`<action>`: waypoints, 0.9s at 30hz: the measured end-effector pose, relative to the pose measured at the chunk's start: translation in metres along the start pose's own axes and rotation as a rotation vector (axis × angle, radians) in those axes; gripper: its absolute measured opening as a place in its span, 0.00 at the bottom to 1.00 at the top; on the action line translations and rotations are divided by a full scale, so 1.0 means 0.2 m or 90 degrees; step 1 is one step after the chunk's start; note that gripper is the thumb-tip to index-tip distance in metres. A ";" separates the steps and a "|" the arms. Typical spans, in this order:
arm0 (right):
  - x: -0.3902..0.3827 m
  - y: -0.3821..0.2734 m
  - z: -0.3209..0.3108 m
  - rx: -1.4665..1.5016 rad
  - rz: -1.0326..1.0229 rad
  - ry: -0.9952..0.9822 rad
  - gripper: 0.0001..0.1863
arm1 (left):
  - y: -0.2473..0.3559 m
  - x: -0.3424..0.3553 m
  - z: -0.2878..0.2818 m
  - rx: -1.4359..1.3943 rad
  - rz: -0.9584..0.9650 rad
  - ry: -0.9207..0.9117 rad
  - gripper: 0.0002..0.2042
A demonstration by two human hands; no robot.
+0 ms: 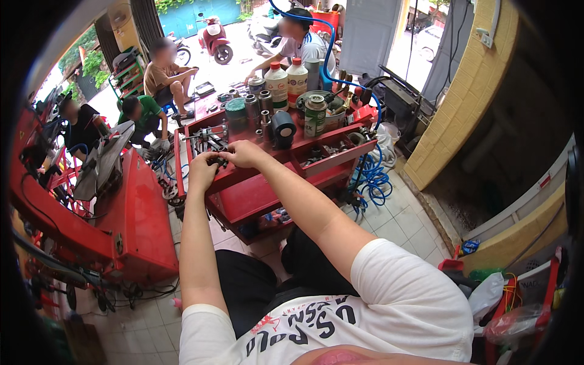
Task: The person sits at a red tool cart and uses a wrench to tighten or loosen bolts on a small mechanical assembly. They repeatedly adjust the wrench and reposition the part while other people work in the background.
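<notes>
Both arms reach forward over the red tool cart [243, 201]. My left hand [203, 170] and my right hand [246, 154] meet above its left open drawer. A small dark part [217, 160] sits between their curled fingers, and both hands grip it; its exact kind is too small to tell. Just beyond the hands, metal tools [210, 135] lie in the drawer. On the cart top stand several steel sockets [266, 102], a dark blue cylinder [283, 126] lying toward me, and a green-and-white can [315, 115].
Two red-capped white bottles [277, 85] stand farther back. A second drawer [340, 149] with loose metal parts juts out to the right. Coiled blue hose [374, 182] lies on the tiled floor. Left is a red machine [143, 213]. Several people sit or crouch beyond, including one in green [146, 115].
</notes>
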State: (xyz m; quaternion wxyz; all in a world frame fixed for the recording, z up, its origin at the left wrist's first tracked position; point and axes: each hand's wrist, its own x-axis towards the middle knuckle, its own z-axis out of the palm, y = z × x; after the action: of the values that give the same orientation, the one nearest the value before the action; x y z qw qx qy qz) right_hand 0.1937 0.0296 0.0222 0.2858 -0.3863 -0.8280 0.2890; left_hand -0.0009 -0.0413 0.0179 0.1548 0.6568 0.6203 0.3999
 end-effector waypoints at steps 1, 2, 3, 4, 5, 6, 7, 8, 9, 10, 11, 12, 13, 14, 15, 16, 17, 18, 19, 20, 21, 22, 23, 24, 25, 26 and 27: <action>-0.01 -0.01 0.00 0.009 0.002 0.005 0.26 | 0.00 0.00 -0.01 -0.004 -0.004 -0.002 0.16; -0.01 0.01 0.00 0.027 -0.015 0.004 0.25 | 0.00 0.00 0.00 0.012 0.017 0.005 0.16; -0.01 0.03 -0.01 0.044 -0.033 0.003 0.25 | 0.01 0.00 0.01 0.028 0.038 0.013 0.16; 0.00 0.05 -0.01 0.062 -0.050 0.001 0.25 | 0.01 0.01 0.01 0.044 0.059 0.020 0.16; 0.00 0.05 -0.01 0.072 -0.041 -0.013 0.24 | 0.02 0.01 0.01 0.013 0.027 0.002 0.16; 0.01 0.05 -0.01 0.053 -0.026 -0.018 0.23 | 0.02 0.01 0.01 0.012 0.025 0.002 0.16; 0.01 0.05 -0.02 0.033 -0.011 -0.023 0.23 | 0.02 0.01 0.02 0.011 0.023 0.001 0.16; 0.02 0.03 -0.01 0.015 0.002 -0.030 0.22 | 0.01 0.00 0.01 0.012 0.018 0.001 0.16; 0.02 0.02 -0.01 0.027 0.008 -0.025 0.22 | 0.01 0.00 0.01 0.009 0.008 -0.001 0.16; 0.01 0.01 0.00 0.039 0.013 -0.019 0.21 | 0.00 -0.01 0.00 0.006 -0.002 -0.002 0.16; 0.01 -0.01 0.00 0.051 0.019 -0.013 0.21 | -0.01 -0.01 -0.01 0.004 -0.011 -0.005 0.16; 0.03 0.04 0.01 0.098 0.002 -0.014 0.21 | -0.01 0.01 0.01 0.010 0.014 0.000 0.16; 0.04 0.09 0.00 0.145 -0.016 -0.015 0.21 | -0.01 0.02 0.02 0.016 0.038 0.006 0.15; 0.04 0.10 0.00 0.194 -0.034 -0.020 0.22 | 0.00 0.02 0.02 0.022 0.058 0.011 0.15; 0.04 0.10 -0.01 0.153 -0.001 -0.025 0.20 | 0.01 0.01 0.02 0.021 0.047 0.004 0.16; 0.04 0.10 -0.01 0.122 0.010 -0.022 0.19 | 0.02 0.00 0.02 0.020 0.037 -0.004 0.16; 0.05 0.09 -0.01 0.091 0.020 -0.021 0.18 | 0.04 -0.01 0.00 0.020 0.026 -0.009 0.16; 0.05 0.07 -0.01 0.061 0.029 -0.019 0.17 | 0.03 -0.01 0.00 0.018 0.021 -0.007 0.16; 0.05 0.06 -0.01 0.079 0.032 -0.011 0.17 | 0.03 0.00 0.00 0.016 0.018 -0.006 0.16; 0.04 0.05 0.00 0.096 0.036 -0.003 0.17 | 0.02 0.00 0.00 0.014 0.012 -0.005 0.16; 0.03 0.04 0.01 0.114 0.039 0.004 0.17 | 0.02 -0.01 0.00 0.018 0.009 -0.003 0.16; 0.02 0.04 0.00 0.116 0.006 -0.015 0.19 | 0.02 -0.01 0.00 0.022 0.006 -0.001 0.16; 0.02 0.06 -0.01 0.115 -0.028 -0.033 0.20 | 0.02 0.00 0.00 0.025 0.006 -0.001 0.16; 0.02 0.08 -0.02 0.115 -0.061 -0.050 0.22 | 0.02 0.01 0.01 0.020 0.011 -0.002 0.16; 0.02 0.10 -0.03 0.103 -0.043 -0.049 0.22 | 0.01 0.01 0.02 0.016 0.017 -0.003 0.16; 0.03 0.09 -0.02 0.095 -0.029 -0.052 0.22 | 0.00 0.01 0.02 0.014 0.019 -0.002 0.16; 0.02 0.07 -0.02 0.085 -0.015 -0.054 0.22 | -0.01 0.02 0.02 0.009 0.015 -0.003 0.16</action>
State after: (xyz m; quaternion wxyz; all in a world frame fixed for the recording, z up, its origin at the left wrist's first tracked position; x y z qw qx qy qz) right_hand 0.2014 0.0427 0.0164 0.2789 -0.3437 -0.8228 0.3564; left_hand -0.0004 -0.0365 0.0146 0.1472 0.6662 0.6148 0.3957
